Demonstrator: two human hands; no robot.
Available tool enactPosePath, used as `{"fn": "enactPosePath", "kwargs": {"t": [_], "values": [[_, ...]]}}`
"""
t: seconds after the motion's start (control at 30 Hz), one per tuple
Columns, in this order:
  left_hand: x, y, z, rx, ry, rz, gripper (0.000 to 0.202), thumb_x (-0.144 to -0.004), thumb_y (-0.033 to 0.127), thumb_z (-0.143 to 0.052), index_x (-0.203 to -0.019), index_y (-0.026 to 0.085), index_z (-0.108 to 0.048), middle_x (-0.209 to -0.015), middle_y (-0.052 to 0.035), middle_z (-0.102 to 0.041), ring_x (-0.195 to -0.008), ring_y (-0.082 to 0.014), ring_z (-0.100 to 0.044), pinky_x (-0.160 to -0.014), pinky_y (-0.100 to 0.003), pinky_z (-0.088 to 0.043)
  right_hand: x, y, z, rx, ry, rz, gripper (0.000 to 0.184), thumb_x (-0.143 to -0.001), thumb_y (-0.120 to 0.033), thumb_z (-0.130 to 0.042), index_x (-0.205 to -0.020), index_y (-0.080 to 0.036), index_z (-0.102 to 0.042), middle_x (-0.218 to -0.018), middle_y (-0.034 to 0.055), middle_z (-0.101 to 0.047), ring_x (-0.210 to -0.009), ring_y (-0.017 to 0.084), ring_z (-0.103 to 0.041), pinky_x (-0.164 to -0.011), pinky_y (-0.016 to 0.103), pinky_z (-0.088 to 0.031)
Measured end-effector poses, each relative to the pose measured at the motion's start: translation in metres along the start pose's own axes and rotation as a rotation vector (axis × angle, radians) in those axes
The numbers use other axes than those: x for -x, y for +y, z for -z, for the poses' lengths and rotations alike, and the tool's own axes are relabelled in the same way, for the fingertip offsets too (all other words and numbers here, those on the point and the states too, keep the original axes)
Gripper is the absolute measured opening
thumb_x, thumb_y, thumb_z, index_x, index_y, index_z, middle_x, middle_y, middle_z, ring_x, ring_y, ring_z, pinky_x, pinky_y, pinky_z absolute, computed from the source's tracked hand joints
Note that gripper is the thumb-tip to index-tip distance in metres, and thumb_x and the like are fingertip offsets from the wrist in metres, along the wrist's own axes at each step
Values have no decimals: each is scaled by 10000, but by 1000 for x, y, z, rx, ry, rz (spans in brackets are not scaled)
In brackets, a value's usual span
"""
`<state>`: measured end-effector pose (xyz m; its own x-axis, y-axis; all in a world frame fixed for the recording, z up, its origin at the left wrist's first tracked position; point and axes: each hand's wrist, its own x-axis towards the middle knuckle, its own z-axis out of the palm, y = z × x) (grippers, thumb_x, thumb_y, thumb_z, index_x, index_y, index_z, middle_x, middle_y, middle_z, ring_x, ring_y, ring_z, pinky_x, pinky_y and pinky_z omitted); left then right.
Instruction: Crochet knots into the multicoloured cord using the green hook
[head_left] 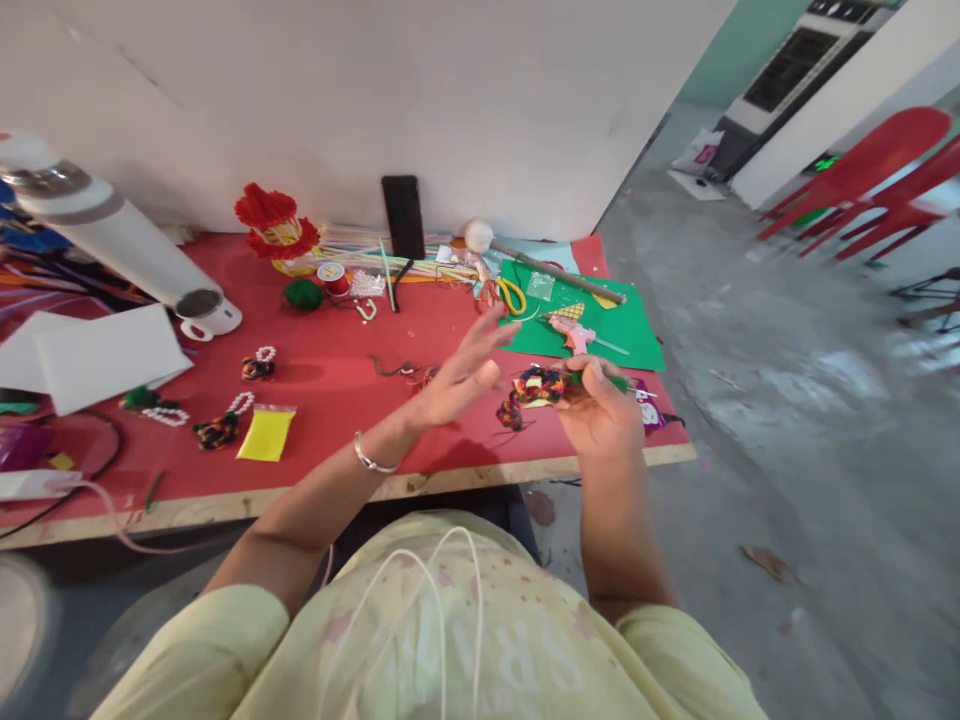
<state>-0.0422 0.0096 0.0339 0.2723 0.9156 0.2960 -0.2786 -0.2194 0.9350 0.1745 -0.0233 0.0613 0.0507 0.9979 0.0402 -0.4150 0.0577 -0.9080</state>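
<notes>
My left hand (459, 378) is held over the red table, fingers stretched apart and nothing in it. Between the thumb and fingers of my right hand (602, 405) is a multicoloured fuzzy craft piece (541, 384), dark with orange and red, with pale yellow at its middle. A smaller multicoloured tuft (509, 413) shows at its lower left; I cannot tell whether the two are joined. Just beyond the right hand, a pink glue gun (574, 334) lies on a green sheet (637, 325). Yellow-handled scissors (511, 297) lie past the left fingertips.
Left on the red tabletop (315, 330) are a yellow packet (267, 433), beaded craft pieces (217, 430), white paper (112, 355), a mug (210, 314) and a leaning white flask (112, 220). A phone (403, 217) leans on the wall beside a red lantern-like craft (277, 228). A stick (559, 272) lies at the back.
</notes>
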Motion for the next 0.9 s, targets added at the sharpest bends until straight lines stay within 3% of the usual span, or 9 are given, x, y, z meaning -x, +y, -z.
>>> {"fn": "enactPosePath", "kwargs": {"t": [0.07, 0.13, 0.27, 0.4, 0.47, 0.57, 0.7, 0.8, 0.9], "values": [[-4, -6, -12, 232, -52, 128, 735, -835, 832, -625, -1347, 315, -729, -1690, -146, -413, -1237, -400, -664, -425, -245, -500, 6, -2, 7, 0, 43, 9, 245, -703, -480, -924, -785, -283, -804, -793, 2, -791, -608, 139, -683, -442, 251, -441], [-4, -3, -6, 401, 2, 216, 750, -876, 867, -505, -1318, 308, -739, -1619, -163, -504, -1211, -396, -668, -358, -191, -352, 11, 0, 14, -16, 66, 7, 235, -706, -468, -922, -786, -282, -802, -800, -2, -797, -598, 126, -672, -432, 238, -420], [2, 25, 17, 338, 217, 91, 650, -907, 783, -578, -1361, 336, -707, -1459, -155, -639, -1311, -366, -609, -482, -225, -461, 16, 16, 11, -39, 24, -49, 262, -713, -492, -905, -790, -269, -791, -773, 2, -795, -595, 132, -678, -430, 236, -420], [6, 50, 15, 230, 410, -157, 553, -949, 766, -537, -1321, 402, -725, -1459, -72, -642, -1397, -354, -550, -720, -357, -598, 20, 34, -11, -52, -95, -125, 318, -685, -537, -911, -770, -259, -782, -724, 11, -780, -620, 159, -703, -455, 252, -460], [7, 55, 8, 194, 386, -248, 566, -947, 800, -496, -1211, 391, -785, -1449, -54, -647, -1412, -369, -546, -823, -442, -611, 22, 37, -18, -54, -131, -124, 329, -679, -553, -909, -753, -262, -775, -715, 14, -775, -639, 171, -712, -479, 270, -488], [12, 53, -1, 96, 220, -323, 612, -935, 815, -484, -953, 329, -854, -1509, -47, -616, -1463, -413, -503, -967, -556, -571, 23, 34, -20, -41, -145, -104, 334, -681, -571, -899, -740, -269, -767, -705, 21, -766, -663, 190, -719, -473, 277, -483], [22, 45, -4, -212, 20, -273, 646, -857, 840, -576, -704, 257, -811, -1566, -89, -584, -1473, -445, -469, -1080, -601, -496, 23, 28, -15, -71, -115, -141, 331, -651, -555, -919, -741, -271, -775, -712, 15, -770, -606, 162, -686, -409, 235, -423], [24, 37, -1, -342, -73, -210, 623, -790, 839, -665, -710, 236, -798, -1553, -143, -599, -1320, -427, -584, -1039, -575, -518, 24, 25, -12, -105, -97, -154, 318, -636, -534, -936, -737, -272, -786, -727, 8, -779, -570, 134, -663, -389, 212, -400], [23, 27, -1, -327, 12, -130, 573, -733, 782, -777, -899, 236, -835, -1531, -168, -608, -1179, -387, -664, -927, -505, -571, 24, 25, -10, -92, -69, -134, 338, -617, -549, -944, -728, -273, -785, -752, 15, -795, -601, 152, -692, -400, 223, -425]]}}
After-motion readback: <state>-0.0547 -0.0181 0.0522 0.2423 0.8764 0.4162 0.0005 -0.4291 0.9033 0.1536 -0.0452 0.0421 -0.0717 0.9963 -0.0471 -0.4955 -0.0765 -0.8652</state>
